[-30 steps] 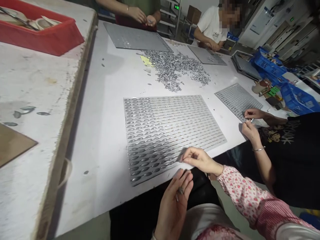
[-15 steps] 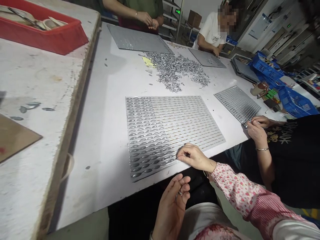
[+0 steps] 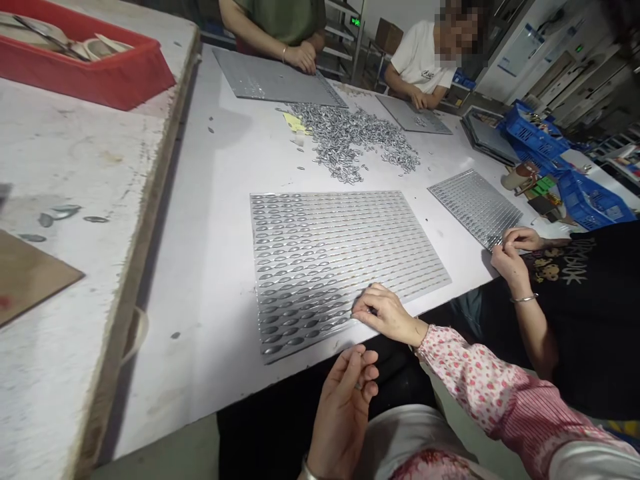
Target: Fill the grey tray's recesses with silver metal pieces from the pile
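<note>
Before us, the slotted tray [image 3: 340, 260] lies on the table [image 3: 220, 200]; behind it the loose pile of metal pieces [image 3: 355, 140]; right, a co-worker's tray [image 3: 473, 207].

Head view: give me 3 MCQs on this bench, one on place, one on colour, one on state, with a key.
1. Where does the pile of loose metal pieces lie?
A. beyond the slotted metal tray
B. in the bin
C. on the wearer's lap

2. What colour is the bin at far left?
A. blue
B. red
C. green

3. What is the right hand doing?
A. hanging off the table
B. lifting the tray
C. fingertips pinched down on the tray's near edge

Key: 1 A, the pile sits on the white table behind the tray. 2 B, its walls are red. 3 C, it rests on the tray, while the left hand is cupped below the table edge.
</note>
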A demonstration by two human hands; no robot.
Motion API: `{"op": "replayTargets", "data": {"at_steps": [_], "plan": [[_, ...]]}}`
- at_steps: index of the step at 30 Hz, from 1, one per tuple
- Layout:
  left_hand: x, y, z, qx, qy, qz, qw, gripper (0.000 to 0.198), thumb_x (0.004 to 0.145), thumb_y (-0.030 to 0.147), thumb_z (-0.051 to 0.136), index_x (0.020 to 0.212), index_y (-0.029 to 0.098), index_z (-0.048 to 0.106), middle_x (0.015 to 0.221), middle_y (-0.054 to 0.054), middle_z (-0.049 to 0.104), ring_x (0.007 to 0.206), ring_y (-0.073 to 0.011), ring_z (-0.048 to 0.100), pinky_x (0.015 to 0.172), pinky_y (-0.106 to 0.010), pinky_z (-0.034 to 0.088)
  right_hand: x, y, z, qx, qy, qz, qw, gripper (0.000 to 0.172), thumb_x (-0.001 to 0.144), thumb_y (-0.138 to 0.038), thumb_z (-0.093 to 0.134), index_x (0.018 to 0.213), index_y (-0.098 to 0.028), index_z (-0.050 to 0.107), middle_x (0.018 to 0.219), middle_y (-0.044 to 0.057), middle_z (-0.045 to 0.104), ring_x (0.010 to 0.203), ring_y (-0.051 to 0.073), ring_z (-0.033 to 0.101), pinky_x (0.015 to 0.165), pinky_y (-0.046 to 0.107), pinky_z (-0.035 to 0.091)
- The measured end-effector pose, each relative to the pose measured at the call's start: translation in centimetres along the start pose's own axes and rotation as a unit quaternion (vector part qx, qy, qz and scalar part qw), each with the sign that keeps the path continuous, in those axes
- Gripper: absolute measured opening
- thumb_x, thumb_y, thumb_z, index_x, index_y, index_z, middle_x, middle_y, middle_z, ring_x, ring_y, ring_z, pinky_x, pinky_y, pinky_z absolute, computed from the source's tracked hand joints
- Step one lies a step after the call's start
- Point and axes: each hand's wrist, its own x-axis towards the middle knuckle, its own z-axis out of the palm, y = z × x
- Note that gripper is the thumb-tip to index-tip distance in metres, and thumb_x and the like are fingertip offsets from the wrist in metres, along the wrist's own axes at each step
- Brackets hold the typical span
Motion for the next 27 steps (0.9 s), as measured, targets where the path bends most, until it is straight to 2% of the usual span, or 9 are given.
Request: {"op": "replayTargets", "data": {"at_steps": [4,9,11,14,18,20,23,25,27], "plan": [[0.3,-0.1,0.0,-0.007,0.013,0.027,1.000,0.028,0.061,0.020,0.085,0.086,0.015,0.072,0.080,-0.001,0.065,0.068,-0.0068,0.057,0.060,-0.016,0.047,-0.4,-0.9,-1.0,0.092,0.007,0.009,0.996,0.018,0.090,-0.033,0.060,0.082,-0.018,0.065,0.076,0.003,0.065,0.077,0.015,0.055,0.075,0.030,0.044],[0.8,-0.2,0.1,-0.018,-0.021,0.042,0.999,0.024,0.060,0.026,0.086,0.073,0.016,0.068,0.063,0.004,0.053,0.058,-0.0047,0.049,0.053,-0.013,0.041,-0.8,-2.5,-2.2,0.219,-0.131,-0.062,0.965,0.025,0.085,-0.041,0.066,0.090,-0.016,0.068,0.083,0.006,0.066,0.082,0.015,0.059,0.077,0.029,0.047],[0.9,-0.2,0.3,-0.031,-0.032,0.037,0.998,0.024,0.061,0.027,0.086,0.073,0.016,0.068,0.062,0.005,0.052,0.056,-0.0043,0.047,0.051,-0.014,0.040,-0.9,-2.7,-2.2,0.242,-0.128,-0.044,0.961,0.028,0.086,-0.043,0.064,0.088,-0.015,0.067,0.086,0.007,0.065,0.084,0.016,0.059,0.078,0.029,0.048],[0.7,0.0,0.6,-0.063,-0.035,0.016,0.997,0.018,0.072,0.029,0.078,0.081,0.015,0.071,0.071,0.000,0.062,0.061,-0.0066,0.054,0.058,-0.017,0.048,-0.7,-2.2,-1.8,0.269,-0.100,0.040,0.957,0.031,0.088,-0.045,0.060,0.086,-0.014,0.066,0.082,0.006,0.065,0.077,0.014,0.059,0.071,0.027,0.048],[0.2,0.5,0.7,-0.074,-0.022,-0.016,0.997,0.017,0.079,0.007,0.065,0.095,0.011,0.072,0.100,-0.013,0.072,0.094,-0.0170,0.067,0.081,-0.025,0.054,0.3,-1.0,-2.0,0.222,-0.055,0.106,0.968,0.028,0.094,-0.041,0.052,0.094,-0.015,0.062,0.084,0.006,0.068,0.073,0.013,0.059,0.071,0.027,0.048],[0.0,0.7,0.5,-0.057,-0.017,-0.032,0.998,0.022,0.080,0.002,0.062,0.098,0.011,0.071,0.098,-0.013,0.073,0.089,-0.0154,0.069,0.076,-0.022,0.055,1.0,-0.6,-2.3,0.148,-0.071,0.065,0.984,0.027,0.097,-0.036,0.047,0.100,-0.016,0.063,0.090,0.007,0.068,0.081,0.015,0.060,0.078,0.030,0.047],[-0.1,0.8,0.1,-0.042,0.008,-0.043,0.998,0.018,0.082,0.005,0.061,0.094,0.013,0.071,0.078,-0.005,0.072,0.060,-0.0079,0.065,0.056,-0.015,0.053,1.8,-0.4,-2.5,0.054,-0.107,-0.003,0.993,0.027,0.098,-0.033,0.044,0.103,-0.018,0.066,0.092,0.008,0.066,0.092,0.018,0.058,0.086,0.032,0.045],[0.0,0.8,-0.1,-0.056,0.021,-0.038,0.997,0.016,0.083,0.006,0.059,0.091,0.013,0.071,0.082,-0.007,0.073,0.068,-0.0104,0.068,0.062,-0.018,0.055,2.0,-0.2,-2.2,0.040,-0.105,-0.003,0.994,0.022,0.096,-0.033,0.050,0.099,-0.018,0.067,0.088,0.006,0.066,0.088,0.017,0.057,0.083,0.031,0.045],[-0.1,0.9,-0.1,-0.064,0.022,-0.044,0.997,0.020,0.083,0.002,0.057,0.093,0.012,0.071,0.096,-0.012,0.074,0.090,-0.0164,0.070,0.078,-0.024,0.057,2.0,-0.1,-1.8,0.039,-0.092,0.012,0.995,0.017,0.092,-0.033,0.056,0.090,-0.018,0.066,0.083,0.004,0.066,0.082,0.016,0.057,0.079,0.030,0.044]]}}
